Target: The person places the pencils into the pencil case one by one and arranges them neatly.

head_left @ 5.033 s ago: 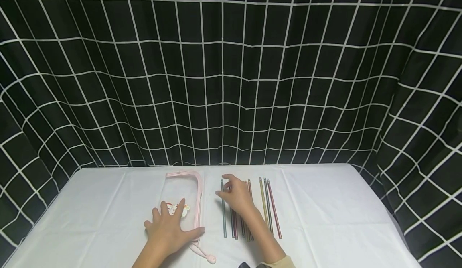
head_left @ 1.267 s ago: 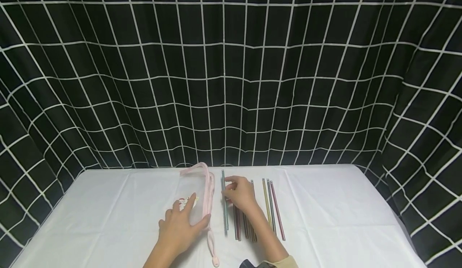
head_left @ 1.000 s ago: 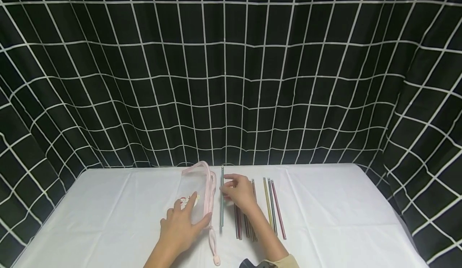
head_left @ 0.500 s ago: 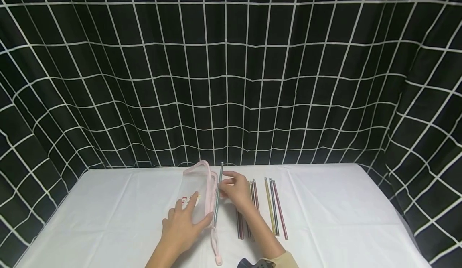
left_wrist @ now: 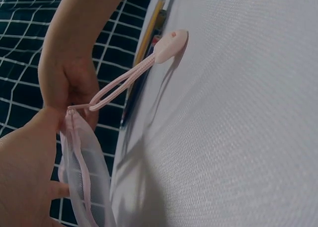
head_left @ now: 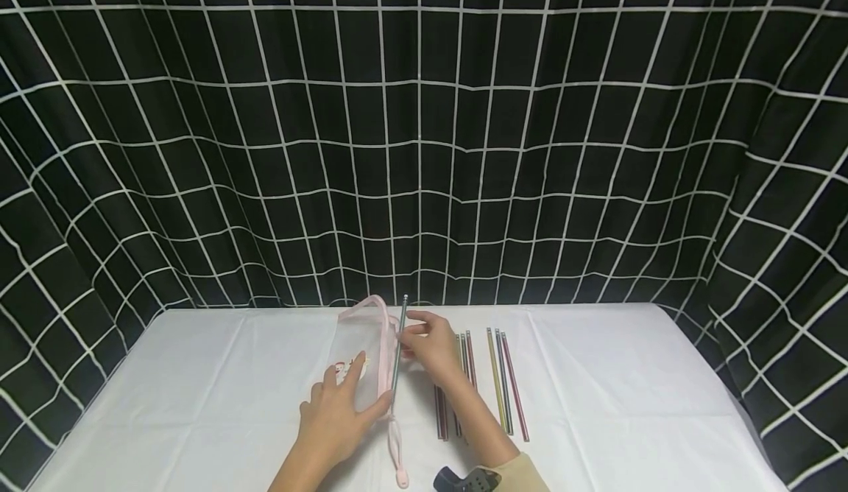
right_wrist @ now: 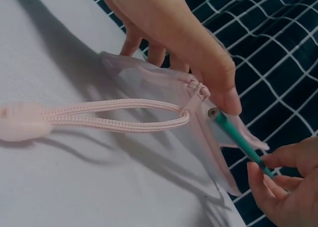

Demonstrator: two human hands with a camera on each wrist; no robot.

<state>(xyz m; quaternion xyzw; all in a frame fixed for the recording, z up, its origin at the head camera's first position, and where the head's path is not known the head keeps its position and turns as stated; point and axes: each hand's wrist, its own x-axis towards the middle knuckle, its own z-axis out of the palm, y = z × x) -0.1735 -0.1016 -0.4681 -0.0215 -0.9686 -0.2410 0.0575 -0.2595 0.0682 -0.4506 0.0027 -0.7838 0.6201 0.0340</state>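
Observation:
My left hand (head_left: pixel 331 415) holds a clear mesh zip pouch (head_left: pixel 351 334) with pink edging. Its fingers spread over the printed side, and the thumb lies at the near end of the zip. The opening gapes toward the right. Between thumb and fingers, my right hand (head_left: pixel 430 348) pinches a teal-green unsharpened pencil (right_wrist: pixel 243 140). That pencil slants along the pouch's opening, its near end beside the left thumb in the right wrist view. Whether the tip is inside the opening, I cannot tell. A pink cord pull (right_wrist: pixel 114 113) hangs from the zip onto the cloth.
Right of the pouch, several dark and red pencils (head_left: pixel 442 411) lie partly under the right forearm. Further right is a yellow pencil (head_left: pixel 495 378), with a dark one and a red one (head_left: pixel 515 385) alongside. A white cloth (head_left: pixel 616 396) covers the table; a black gridded curtain (head_left: pixel 424 146) stands behind.
The right hand has picked up the green pencil from the row and brought it left to the pouch, tilting it. Earlier the pouch lay flat further left; now its zip edge stands raised.

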